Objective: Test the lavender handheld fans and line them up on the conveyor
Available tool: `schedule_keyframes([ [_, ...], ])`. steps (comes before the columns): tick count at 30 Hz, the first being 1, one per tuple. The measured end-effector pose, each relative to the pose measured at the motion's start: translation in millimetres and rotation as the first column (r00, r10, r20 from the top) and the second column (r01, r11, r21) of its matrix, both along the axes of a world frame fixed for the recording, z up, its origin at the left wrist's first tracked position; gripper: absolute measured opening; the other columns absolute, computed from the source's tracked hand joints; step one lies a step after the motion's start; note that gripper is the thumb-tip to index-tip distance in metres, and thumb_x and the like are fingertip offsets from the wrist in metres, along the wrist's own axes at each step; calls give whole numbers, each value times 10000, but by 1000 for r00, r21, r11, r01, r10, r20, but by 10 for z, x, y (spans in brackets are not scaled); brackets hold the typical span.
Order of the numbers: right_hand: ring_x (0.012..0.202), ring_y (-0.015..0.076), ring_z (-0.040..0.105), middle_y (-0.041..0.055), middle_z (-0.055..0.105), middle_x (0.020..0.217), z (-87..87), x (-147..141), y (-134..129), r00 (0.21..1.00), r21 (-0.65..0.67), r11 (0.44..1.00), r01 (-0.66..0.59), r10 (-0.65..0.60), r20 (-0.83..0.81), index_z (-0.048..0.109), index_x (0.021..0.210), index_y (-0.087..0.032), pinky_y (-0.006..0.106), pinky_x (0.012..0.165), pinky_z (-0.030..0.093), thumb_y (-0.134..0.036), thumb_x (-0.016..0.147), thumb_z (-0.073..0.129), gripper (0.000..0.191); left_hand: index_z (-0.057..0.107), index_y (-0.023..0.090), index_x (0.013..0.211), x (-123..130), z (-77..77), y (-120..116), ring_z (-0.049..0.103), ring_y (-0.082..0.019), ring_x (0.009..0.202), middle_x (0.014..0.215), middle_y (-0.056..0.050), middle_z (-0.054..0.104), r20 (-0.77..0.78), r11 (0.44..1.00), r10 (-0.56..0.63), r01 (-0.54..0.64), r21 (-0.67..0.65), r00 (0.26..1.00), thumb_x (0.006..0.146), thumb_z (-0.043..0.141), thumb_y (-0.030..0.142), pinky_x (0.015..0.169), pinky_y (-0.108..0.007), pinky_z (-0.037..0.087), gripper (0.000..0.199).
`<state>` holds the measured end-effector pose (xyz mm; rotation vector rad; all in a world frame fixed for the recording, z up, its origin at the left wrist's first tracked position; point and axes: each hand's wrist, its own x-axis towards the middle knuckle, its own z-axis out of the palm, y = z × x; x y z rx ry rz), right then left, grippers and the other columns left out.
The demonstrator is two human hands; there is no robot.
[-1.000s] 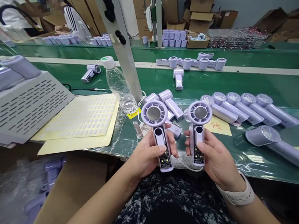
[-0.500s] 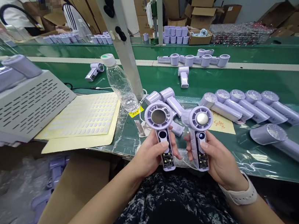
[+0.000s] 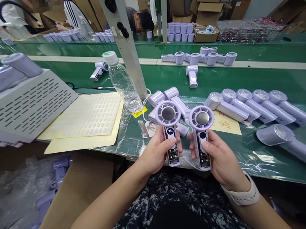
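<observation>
My left hand (image 3: pixel 157 148) is wrapped round the handle of a purple handheld fan (image 3: pixel 167 113), its thumb on the button below a lit display. In my right hand (image 3: pixel 223 157) is a second purple handheld fan (image 3: pixel 201 118), the thumb pressing near its button; that display looks dark. Both fans stand nearly upright, side by side, with their round heads up and circuit boards showing in the handles. Just behind them, more purple fans (image 3: pixel 178 103) lie on the green table (image 3: pixel 166 86). A white cable runs between the two held fans, lower down.
A row of wrapped fans (image 3: pixel 262 104) lies to the right, with another fan (image 3: pixel 297 147) nearer me. To the left are a water bottle (image 3: pixel 126 84), sticker sheets (image 3: pixel 85 118) and a grey vented box (image 3: pixel 27 109). A metal post (image 3: pixel 126 54) rises behind. Co-workers are across the table.
The left fan's display has lit up and the right fan's has gone dark. Both fans have shifted slightly. A person's head has come into view behind the post.
</observation>
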<state>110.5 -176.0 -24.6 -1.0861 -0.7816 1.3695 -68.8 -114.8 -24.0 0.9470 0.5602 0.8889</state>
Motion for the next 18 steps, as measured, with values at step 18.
schedule_keyframes([
  [18,626,150,618,58,724,908,28,25,1,989,-21,999,39,-42,-144,699,976,-199,263,520,536,-417,788,824,313,509,227,1134,-52,5,-35,635,-142,747,985,5,565,99,992,-113,118,-51,989,761,825,285,691,-331,564,492],
])
